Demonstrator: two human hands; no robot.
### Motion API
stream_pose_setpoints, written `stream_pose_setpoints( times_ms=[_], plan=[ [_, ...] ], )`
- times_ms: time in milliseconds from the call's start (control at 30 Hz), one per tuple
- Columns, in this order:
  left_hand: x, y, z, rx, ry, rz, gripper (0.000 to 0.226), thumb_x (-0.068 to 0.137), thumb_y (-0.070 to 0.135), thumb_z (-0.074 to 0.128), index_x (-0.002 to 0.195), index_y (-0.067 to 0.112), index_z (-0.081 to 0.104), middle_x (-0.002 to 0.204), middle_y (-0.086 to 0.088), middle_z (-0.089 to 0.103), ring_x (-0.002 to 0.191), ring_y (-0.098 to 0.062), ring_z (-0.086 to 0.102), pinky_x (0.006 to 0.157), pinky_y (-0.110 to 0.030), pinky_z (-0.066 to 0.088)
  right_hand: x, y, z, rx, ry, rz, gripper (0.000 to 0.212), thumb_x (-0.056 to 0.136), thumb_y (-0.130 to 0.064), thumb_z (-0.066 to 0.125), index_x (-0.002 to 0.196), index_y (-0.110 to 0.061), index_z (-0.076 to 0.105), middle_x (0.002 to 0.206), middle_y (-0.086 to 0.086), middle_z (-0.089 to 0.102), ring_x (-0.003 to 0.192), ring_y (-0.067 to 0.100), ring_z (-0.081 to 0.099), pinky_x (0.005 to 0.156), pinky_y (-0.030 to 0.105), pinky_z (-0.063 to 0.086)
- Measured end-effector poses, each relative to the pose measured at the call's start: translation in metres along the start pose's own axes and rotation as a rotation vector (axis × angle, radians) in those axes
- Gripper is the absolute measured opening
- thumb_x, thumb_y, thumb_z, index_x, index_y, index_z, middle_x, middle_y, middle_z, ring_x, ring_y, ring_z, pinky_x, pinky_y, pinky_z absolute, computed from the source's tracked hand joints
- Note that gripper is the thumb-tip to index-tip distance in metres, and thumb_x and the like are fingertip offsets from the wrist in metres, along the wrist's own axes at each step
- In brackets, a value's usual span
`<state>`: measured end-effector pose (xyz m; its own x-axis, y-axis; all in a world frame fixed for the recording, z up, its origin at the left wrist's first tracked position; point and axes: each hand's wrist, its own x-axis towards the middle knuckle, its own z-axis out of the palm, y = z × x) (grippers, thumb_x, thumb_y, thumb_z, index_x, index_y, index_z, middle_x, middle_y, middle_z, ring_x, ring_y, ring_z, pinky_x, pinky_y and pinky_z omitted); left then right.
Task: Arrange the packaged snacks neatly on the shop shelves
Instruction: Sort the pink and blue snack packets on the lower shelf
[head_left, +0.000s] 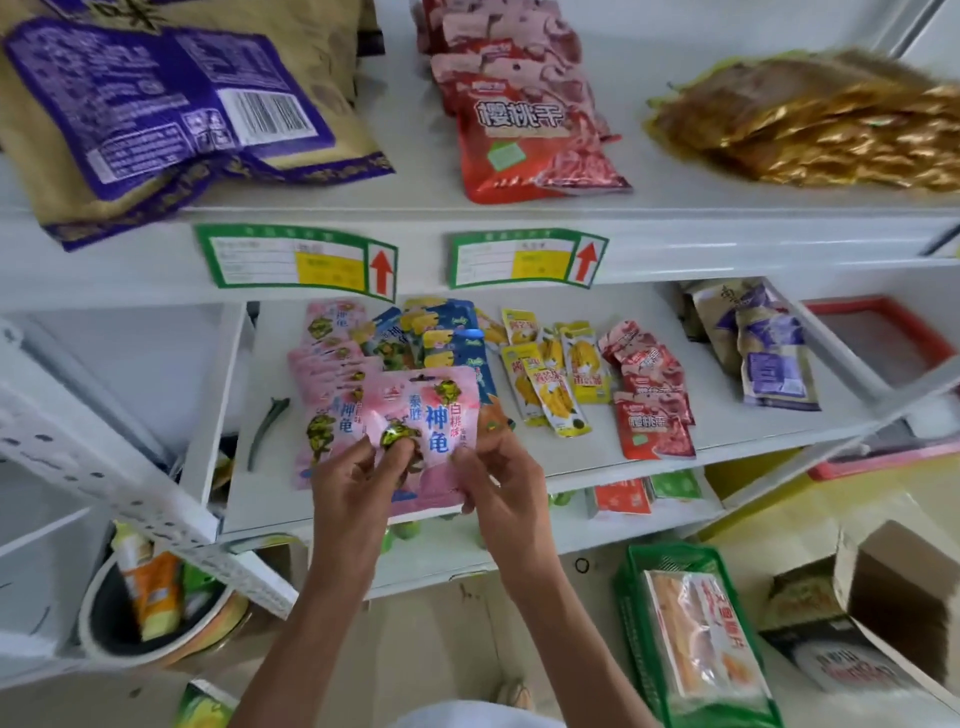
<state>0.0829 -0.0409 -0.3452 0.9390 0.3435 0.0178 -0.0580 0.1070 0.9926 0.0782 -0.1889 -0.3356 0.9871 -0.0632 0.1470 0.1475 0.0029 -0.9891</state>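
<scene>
White shop shelving filled the wall, and at the middle shelf (753, 431) both hands met on one pink snack packet (421, 441). The left hand's (348, 483) fingers (363, 457) were curled onto the packet's lower left face, pinching it, while the right hand (498, 467) pinched its lower right edge between thumb and fingers. The packet was held roughly upright over the shelf's front lip, its long axis running from the person toward the back of the shelf, printed face up toward the camera and its top edge pointing to the rear.

Just behind and left of it lay a fanned row of matching pink packets (327, 374), overlapping like tiles. Blue and yellow packets (447, 338) sat behind, then yellow packets (550, 374) to the right, red packets (649, 400) beyond those, and tan and purple bags (763, 353) furthest right. A green clip (267, 431) lay alone on the shelf's left.

On the upper shelf (519, 213) rested a large purple-labelled bag (171, 104), a row of red pouches (524, 114) and gold foil packs (821, 130). Below on the floor stood a green basket (639, 577) and an open cardboard box (883, 608).
</scene>
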Motion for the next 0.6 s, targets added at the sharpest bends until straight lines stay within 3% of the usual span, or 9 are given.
stream_pose_setpoints(
  times_ms=[100,233,367,400,467,533,600],
  plan=[
    [-0.002,-0.004,0.006,-0.008,-0.043,-0.014,0.049,0.095,0.026,0.075,0.074,-0.009,0.048,0.069,-0.029,0.053,0.067,-0.019,0.054,0.064,-0.036,0.045,-0.001,0.002,-0.009,0.004,-0.003,0.016,0.024,0.105,-0.017,0.064,0.082,-0.016,0.057,0.073,0.013,0.058,0.066,0.027,0.052,0.057,0.047,0.043],
    [-0.008,-0.01,0.008,0.05,-0.04,0.02,0.047,0.101,0.027,0.069,0.075,-0.003,0.044,0.074,-0.032,0.041,0.07,-0.023,0.04,0.066,-0.038,0.034,-0.004,0.006,-0.016,0.017,0.015,0.073,0.027,0.104,-0.021,0.066,0.08,-0.016,0.055,0.069,0.002,0.055,0.063,0.017,0.047,0.058,0.035,0.039],
    [-0.016,-0.017,0.001,0.13,0.081,0.083,0.03,0.098,0.024,0.071,0.084,0.002,0.058,0.074,-0.012,0.055,0.069,-0.013,0.052,0.065,-0.035,0.044,-0.008,0.015,-0.008,0.0,0.004,0.076,0.026,0.104,-0.022,0.066,0.08,-0.017,0.057,0.067,0.001,0.054,0.062,0.018,0.047,0.056,0.035,0.04],
    [-0.019,-0.017,-0.001,0.148,0.109,0.086,0.022,0.097,0.026,0.073,0.097,0.007,0.061,0.085,-0.004,0.063,0.079,-0.011,0.061,0.072,-0.032,0.052,-0.009,0.017,-0.004,-0.011,0.019,0.087,0.026,0.103,-0.026,0.067,0.079,-0.019,0.057,0.067,0.004,0.053,0.061,0.019,0.046,0.056,0.036,0.039],
    [-0.025,-0.013,-0.003,0.207,0.133,0.077,0.026,0.097,0.027,0.072,0.116,0.019,0.057,0.109,0.002,0.065,0.099,-0.006,0.063,0.083,-0.017,0.051,-0.012,0.017,0.003,-0.027,0.042,0.108,0.029,0.099,-0.036,0.067,0.08,-0.017,0.056,0.068,0.017,0.051,0.062,0.024,0.044,0.056,0.044,0.039],
    [-0.032,-0.005,-0.001,0.235,0.038,-0.011,0.018,0.102,0.028,0.063,0.116,0.034,0.052,0.106,0.004,0.065,0.09,-0.002,0.061,0.077,-0.008,0.047,-0.017,0.01,0.008,-0.024,-0.022,0.127,0.029,0.102,-0.038,0.064,0.083,-0.016,0.059,0.07,0.014,0.054,0.063,0.023,0.046,0.057,0.045,0.041],
    [-0.039,-0.004,-0.001,0.099,-0.109,-0.124,0.012,0.106,0.039,0.054,0.117,0.036,0.054,0.097,0.011,0.073,0.083,0.0,0.066,0.072,-0.012,0.05,-0.021,-0.002,0.015,0.028,-0.123,0.186,0.027,0.11,-0.029,0.054,0.087,-0.018,0.064,0.069,-0.005,0.062,0.064,0.014,0.054,0.06,0.038,0.046]
  ],
)
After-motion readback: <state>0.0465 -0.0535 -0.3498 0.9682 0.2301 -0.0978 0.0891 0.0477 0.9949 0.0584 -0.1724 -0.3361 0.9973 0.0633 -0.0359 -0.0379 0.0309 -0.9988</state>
